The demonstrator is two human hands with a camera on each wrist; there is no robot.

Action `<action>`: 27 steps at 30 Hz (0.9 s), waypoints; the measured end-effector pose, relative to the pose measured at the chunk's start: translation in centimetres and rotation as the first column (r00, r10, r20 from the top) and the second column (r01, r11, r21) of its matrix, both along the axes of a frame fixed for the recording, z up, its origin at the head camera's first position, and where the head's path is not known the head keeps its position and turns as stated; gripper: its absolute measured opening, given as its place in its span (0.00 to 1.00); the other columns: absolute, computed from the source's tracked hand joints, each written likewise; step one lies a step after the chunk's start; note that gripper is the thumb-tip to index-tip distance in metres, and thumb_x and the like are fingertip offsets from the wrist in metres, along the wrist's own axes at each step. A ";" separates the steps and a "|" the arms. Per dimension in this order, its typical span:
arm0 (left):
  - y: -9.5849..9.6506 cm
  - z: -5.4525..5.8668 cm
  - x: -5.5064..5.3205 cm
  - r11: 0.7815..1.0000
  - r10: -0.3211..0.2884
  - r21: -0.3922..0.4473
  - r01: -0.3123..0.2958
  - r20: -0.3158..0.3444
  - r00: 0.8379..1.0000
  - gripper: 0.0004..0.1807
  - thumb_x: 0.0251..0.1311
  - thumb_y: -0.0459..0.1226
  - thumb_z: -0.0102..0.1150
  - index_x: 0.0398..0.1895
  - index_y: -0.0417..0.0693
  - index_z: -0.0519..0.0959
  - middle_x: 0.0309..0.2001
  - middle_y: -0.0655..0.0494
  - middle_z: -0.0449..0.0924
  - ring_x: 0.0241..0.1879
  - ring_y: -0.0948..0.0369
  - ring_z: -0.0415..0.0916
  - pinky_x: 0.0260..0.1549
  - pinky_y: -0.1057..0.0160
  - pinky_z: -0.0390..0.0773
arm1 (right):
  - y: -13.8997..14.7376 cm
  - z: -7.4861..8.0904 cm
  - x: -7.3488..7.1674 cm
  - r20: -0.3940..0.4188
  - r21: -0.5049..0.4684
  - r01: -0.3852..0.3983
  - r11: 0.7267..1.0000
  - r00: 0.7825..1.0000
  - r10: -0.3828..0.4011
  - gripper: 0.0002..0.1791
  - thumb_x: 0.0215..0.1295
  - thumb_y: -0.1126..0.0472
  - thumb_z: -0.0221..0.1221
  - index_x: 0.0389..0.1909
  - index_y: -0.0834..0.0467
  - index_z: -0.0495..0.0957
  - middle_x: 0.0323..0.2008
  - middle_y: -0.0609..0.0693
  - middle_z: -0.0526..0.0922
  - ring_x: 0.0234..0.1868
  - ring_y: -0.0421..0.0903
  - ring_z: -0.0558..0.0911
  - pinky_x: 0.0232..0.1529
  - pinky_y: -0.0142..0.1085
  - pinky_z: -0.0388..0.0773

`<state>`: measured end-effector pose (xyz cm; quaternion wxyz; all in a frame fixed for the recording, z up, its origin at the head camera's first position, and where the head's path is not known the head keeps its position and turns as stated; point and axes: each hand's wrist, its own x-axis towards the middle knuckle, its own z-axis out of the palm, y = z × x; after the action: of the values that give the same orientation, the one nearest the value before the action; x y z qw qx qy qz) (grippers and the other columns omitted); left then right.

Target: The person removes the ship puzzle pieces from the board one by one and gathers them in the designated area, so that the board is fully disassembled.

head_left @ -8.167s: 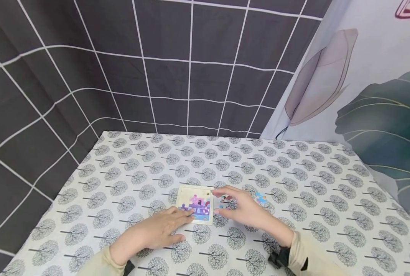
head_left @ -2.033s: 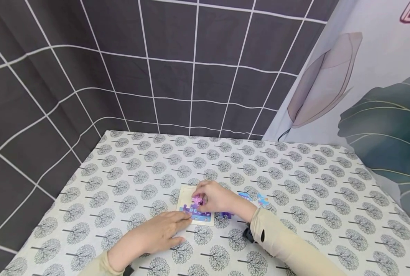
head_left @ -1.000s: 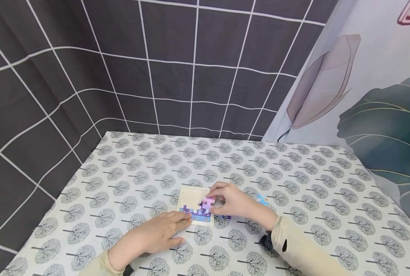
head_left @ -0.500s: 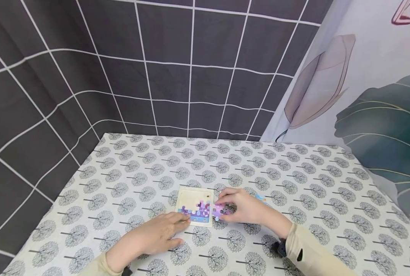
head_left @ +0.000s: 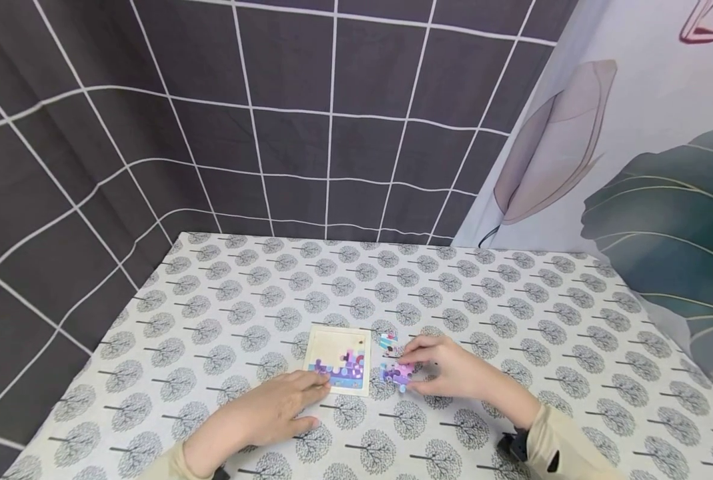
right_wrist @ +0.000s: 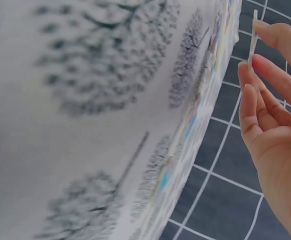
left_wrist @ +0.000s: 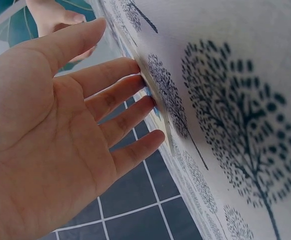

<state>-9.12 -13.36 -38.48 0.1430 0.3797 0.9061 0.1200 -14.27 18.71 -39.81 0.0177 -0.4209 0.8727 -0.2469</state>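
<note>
A square jigsaw tray (head_left: 326, 339) with a pale rim lies on the cloth in the head view. Purple, pink and blue pieces (head_left: 347, 373) fill its lower part; the upper left shows bare board. My left hand (head_left: 281, 405) rests its straight fingertips on the tray's lower left edge, palm visible in the left wrist view. Just right of the tray, my right hand (head_left: 461, 370) pinches a pink jigsaw piece (head_left: 405, 368) between thumb and fingers. In the right wrist view that piece (right_wrist: 253, 37) is edge-on, lifted off the cloth.
Beneath and beside the pinched piece lies a purple jigsaw piece (head_left: 394, 377). Another loose piece (head_left: 387, 341), blue, white and red, sits near the tray's upper right corner. A tree-print cloth (head_left: 356, 293) covers the table, with a dark grid curtain (head_left: 290, 140) behind.
From the tray, my right hand has carried the pink jigsaw piece to the right. The loose blue-and-red piece has come into view, and the far blue one is now hidden. My left hand stays put.
</note>
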 end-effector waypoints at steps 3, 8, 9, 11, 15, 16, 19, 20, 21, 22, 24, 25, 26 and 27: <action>0.0 0.0 0.1 1.000 -0.001 0.002 0.001 -0.001 1.000 0.30 0.63 0.50 0.48 0.64 0.43 0.67 0.67 0.52 0.62 0.65 0.52 0.61 0.65 0.50 0.61 | 0.6 -0.1 0.4 0.019 -0.011 0.014 1.000 1.000 -0.013 0.19 0.50 0.57 0.68 0.44 0.59 0.82 0.45 0.45 0.80 0.45 0.41 0.79 0.49 0.34 0.79; 0.0 0.0 0.0 1.000 0.007 -0.007 -0.007 -0.004 1.000 0.30 0.63 0.50 0.48 0.64 0.44 0.67 0.68 0.52 0.62 0.65 0.53 0.61 0.65 0.51 0.61 | 1.2 -0.1 0.7 0.000 -0.009 0.030 1.000 1.000 -0.030 0.19 0.50 0.58 0.67 0.43 0.61 0.82 0.44 0.47 0.81 0.43 0.40 0.80 0.47 0.32 0.80; 0.0 0.0 0.0 1.000 0.008 -0.006 -0.008 -0.003 1.000 0.30 0.63 0.50 0.48 0.64 0.44 0.67 0.68 0.52 0.62 0.65 0.53 0.61 0.65 0.51 0.61 | 1.4 -0.1 0.7 -0.001 -0.006 0.035 0.999 0.999 -0.035 0.19 0.50 0.58 0.67 0.43 0.61 0.82 0.44 0.47 0.81 0.43 0.40 0.81 0.47 0.32 0.80; -0.1 0.0 0.0 1.000 0.005 -0.003 -0.005 -0.009 1.000 0.30 0.63 0.50 0.48 0.64 0.43 0.67 0.67 0.52 0.62 0.65 0.53 0.61 0.65 0.51 0.61 | 1.6 -0.1 0.8 0.000 -0.002 0.039 0.999 0.999 -0.039 0.19 0.50 0.58 0.67 0.43 0.61 0.82 0.44 0.47 0.81 0.43 0.41 0.81 0.47 0.33 0.80; -0.1 0.0 0.1 1.000 0.004 -0.001 -0.004 -0.011 1.000 0.30 0.63 0.50 0.49 0.64 0.43 0.67 0.67 0.52 0.62 0.65 0.53 0.61 0.65 0.51 0.61 | 2.1 -0.3 1.0 0.009 0.005 0.035 0.999 0.999 -0.035 0.17 0.51 0.58 0.67 0.43 0.61 0.82 0.44 0.47 0.81 0.42 0.41 0.81 0.48 0.35 0.80; -0.1 0.0 0.1 1.000 0.003 -0.002 -0.003 -0.012 1.000 0.30 0.64 0.50 0.48 0.64 0.43 0.67 0.67 0.52 0.62 0.66 0.53 0.61 0.65 0.51 0.61 | 2.2 -0.3 1.0 0.012 0.010 0.034 0.999 0.999 -0.035 0.17 0.52 0.58 0.67 0.42 0.61 0.82 0.44 0.47 0.81 0.42 0.41 0.81 0.48 0.35 0.80; -0.1 0.0 0.1 1.000 0.002 -0.003 -0.002 -0.007 1.000 0.30 0.64 0.50 0.48 0.64 0.43 0.67 0.67 0.52 0.62 0.66 0.53 0.61 0.65 0.51 0.61 | 2.6 -0.5 1.0 0.014 0.025 0.039 0.999 0.999 -0.040 0.17 0.52 0.58 0.67 0.42 0.60 0.82 0.44 0.48 0.81 0.44 0.43 0.81 0.49 0.38 0.80; -0.1 0.0 0.1 1.000 0.001 -0.003 -0.001 -0.007 1.000 0.30 0.64 0.50 0.48 0.64 0.43 0.67 0.67 0.52 0.62 0.66 0.53 0.61 0.65 0.51 0.61 | 2.7 -0.5 1.0 0.012 0.031 0.042 0.999 0.999 -0.042 0.17 0.51 0.57 0.67 0.43 0.60 0.82 0.45 0.48 0.81 0.44 0.44 0.81 0.50 0.39 0.80; -0.1 0.0 0.1 1.000 -0.001 -0.005 0.001 -0.008 1.000 0.30 0.64 0.51 0.48 0.64 0.43 0.67 0.67 0.52 0.62 0.66 0.53 0.61 0.65 0.51 0.61 | 2.8 -0.6 1.0 0.011 0.036 0.044 0.998 0.999 -0.044 0.18 0.51 0.57 0.67 0.43 0.59 0.82 0.45 0.48 0.81 0.45 0.44 0.81 0.50 0.39 0.79; -0.1 0.0 0.1 1.000 -0.003 -0.006 0.003 -0.009 1.000 0.30 0.64 0.51 0.47 0.64 0.43 0.67 0.67 0.52 0.62 0.66 0.53 0.61 0.65 0.51 0.61 | 2.9 -0.6 1.0 0.009 0.042 0.047 0.998 0.999 -0.048 0.18 0.51 0.56 0.67 0.43 0.59 0.82 0.45 0.47 0.81 0.45 0.44 0.81 0.50 0.39 0.79; 0.0 -0.1 0.1 1.000 -0.005 -0.008 0.005 -0.009 1.000 0.30 0.64 0.51 0.47 0.64 0.43 0.67 0.67 0.52 0.62 0.66 0.53 0.61 0.65 0.51 0.61 | 3.1 -0.6 0.9 0.010 0.046 0.054 0.997 0.998 -0.055 0.18 0.51 0.56 0.67 0.43 0.58 0.82 0.46 0.47 0.81 0.46 0.44 0.80 0.51 0.39 0.79; 0.0 -0.1 0.0 1.000 -0.007 -0.009 0.007 -0.010 1.000 0.30 0.64 0.51 0.47 0.64 0.43 0.67 0.67 0.52 0.62 0.66 0.53 0.60 0.65 0.51 0.61 | 3.2 -0.7 0.9 0.013 0.050 0.058 0.997 0.998 -0.059 0.18 0.51 0.56 0.67 0.44 0.58 0.82 0.46 0.47 0.81 0.47 0.45 0.80 0.51 0.39 0.79; 0.0 0.0 0.0 1.000 -0.008 -0.010 0.008 -0.011 1.000 0.30 0.64 0.51 0.47 0.64 0.43 0.67 0.67 0.52 0.63 0.66 0.53 0.60 0.65 0.51 0.61 | 3.2 -0.7 0.9 0.013 0.052 0.060 0.997 0.998 -0.061 0.18 0.51 0.56 0.67 0.44 0.59 0.82 0.46 0.47 0.81 0.46 0.45 0.80 0.50 0.39 0.79; 0.0 0.0 0.0 1.000 -0.011 -0.011 0.011 -0.014 1.000 0.30 0.64 0.52 0.46 0.64 0.43 0.67 0.67 0.52 0.63 0.66 0.53 0.60 0.65 0.51 0.61 | 3.3 -0.7 0.8 0.016 0.050 0.061 0.997 0.998 -0.062 0.18 0.52 0.56 0.67 0.44 0.59 0.82 0.46 0.48 0.81 0.45 0.44 0.80 0.49 0.38 0.80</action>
<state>-9.08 -13.38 -38.53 0.1393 0.3849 0.9056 0.1114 -13.43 21.98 -40.51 0.0285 -0.3911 0.8909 -0.2292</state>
